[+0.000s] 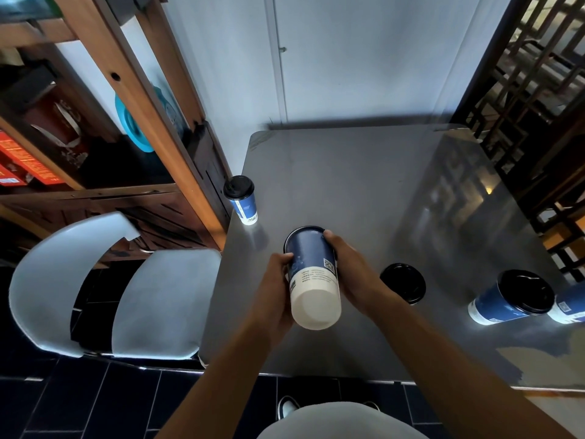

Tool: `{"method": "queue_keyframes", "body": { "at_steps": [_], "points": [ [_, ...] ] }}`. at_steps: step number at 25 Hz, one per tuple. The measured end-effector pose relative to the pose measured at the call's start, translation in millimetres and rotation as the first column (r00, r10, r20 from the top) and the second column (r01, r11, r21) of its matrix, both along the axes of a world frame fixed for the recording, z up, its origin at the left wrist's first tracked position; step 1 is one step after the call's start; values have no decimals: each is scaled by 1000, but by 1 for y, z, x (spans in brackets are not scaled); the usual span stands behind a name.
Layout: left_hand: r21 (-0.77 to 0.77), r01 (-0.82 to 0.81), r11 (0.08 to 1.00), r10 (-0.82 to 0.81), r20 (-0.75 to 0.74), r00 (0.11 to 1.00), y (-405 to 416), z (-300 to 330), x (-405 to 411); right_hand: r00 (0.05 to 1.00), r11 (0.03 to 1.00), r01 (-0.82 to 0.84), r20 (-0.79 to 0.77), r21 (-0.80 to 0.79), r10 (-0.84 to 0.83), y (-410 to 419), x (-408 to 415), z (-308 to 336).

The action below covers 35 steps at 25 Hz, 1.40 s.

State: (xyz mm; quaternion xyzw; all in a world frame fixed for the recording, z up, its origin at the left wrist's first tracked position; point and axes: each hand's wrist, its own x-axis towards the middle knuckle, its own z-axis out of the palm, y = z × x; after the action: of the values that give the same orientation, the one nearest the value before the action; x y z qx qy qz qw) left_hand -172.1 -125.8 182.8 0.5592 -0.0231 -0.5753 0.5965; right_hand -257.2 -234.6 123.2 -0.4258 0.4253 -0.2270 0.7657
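A blue and white paper cup point(311, 274) is held tilted over the grey table point(364, 185), its white bottom turned toward me and its black-lidded top pointing away. My left hand point(275, 289) grips its left side. My right hand point(351, 274) grips its right side, with the fingers curled near the rim. A loose black lid point(402, 282) lies flat on the table just right of my right wrist.
A lidded blue cup point(242, 199) stands at the table's left edge. Another lidded cup point(509, 299) and part of a third cup point(569, 304) stand at the right. A white chair point(110, 289) sits left of the table, below a wooden shelf point(95, 128). A lattice screen point(538, 90) stands at the right.
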Motion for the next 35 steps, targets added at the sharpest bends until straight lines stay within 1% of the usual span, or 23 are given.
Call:
{"method": "queue_keyframes", "body": {
  "at_steps": [3, 5, 7, 8, 9, 11, 13, 16, 18, 21, 23, 25, 26, 30, 35],
  "points": [
    [29, -1, 1000, 0, 28, 1000, 2, -1, 0, 1000, 999, -13, -22, -46, 12, -1, 2, 0],
    [74, 14, 997, -24, 131, 991, 3, -1, 1, 998, 996, -26, -61, -86, 21, -2, 3, 1],
    [75, 88, 993, -104, 251, 962, 5, 0, 1, 992, 988, -46, -124, -146, 28, -3, 3, 1],
    [74, 128, 989, -144, 287, 947, 5, -1, 0, 989, 985, -49, -149, -165, 24, -4, 3, 0],
    [68, 130, 989, -144, 293, 945, 4, 0, 0, 986, 984, -49, -164, -172, 20, -4, 3, -1],
    [18, 62, 998, -65, 208, 976, 4, 0, 3, 987, 990, -34, -157, -136, 12, -4, 3, -3],
    [-13, -7, 1000, 8, 106, 994, 4, -2, 4, 994, 999, -20, -105, -51, 14, -2, 3, -6],
    [-3, -60, 998, 60, 67, 996, 4, -5, 4, 999, 1000, -21, -35, -15, 21, -1, 3, -11],
    [-2, -60, 998, 61, 56, 997, 5, -3, 2, 999, 1000, -9, -36, -28, 8, -1, 3, -10],
    [0, 1, 1000, -1, 63, 998, 4, 1, 2, 998, 996, -22, -65, -85, 16, -2, 4, -7],
    [-52, 31, 998, -28, 47, 998, 3, 2, 2, 993, 987, -57, -111, -151, 41, -3, 3, -5],
    [-85, 46, 995, -40, 68, 997, 2, 3, 0, 986, 971, -94, -158, -218, 60, -5, 2, -6],
    [-92, 38, 995, -31, 79, 996, 2, 2, 0, 985, 970, -96, -164, -224, 59, -5, 2, -7],
    [-114, -23, 993, 23, 4, 1000, 4, -3, 2, 990, 990, -32, -138, -134, 14, -3, 5, -6],
    [-122, -17, 992, 14, -27, 1000, 3, -9, 5, 994, 994, -22, -107, -109, 10, -1, 7, -8]
  ]
}}
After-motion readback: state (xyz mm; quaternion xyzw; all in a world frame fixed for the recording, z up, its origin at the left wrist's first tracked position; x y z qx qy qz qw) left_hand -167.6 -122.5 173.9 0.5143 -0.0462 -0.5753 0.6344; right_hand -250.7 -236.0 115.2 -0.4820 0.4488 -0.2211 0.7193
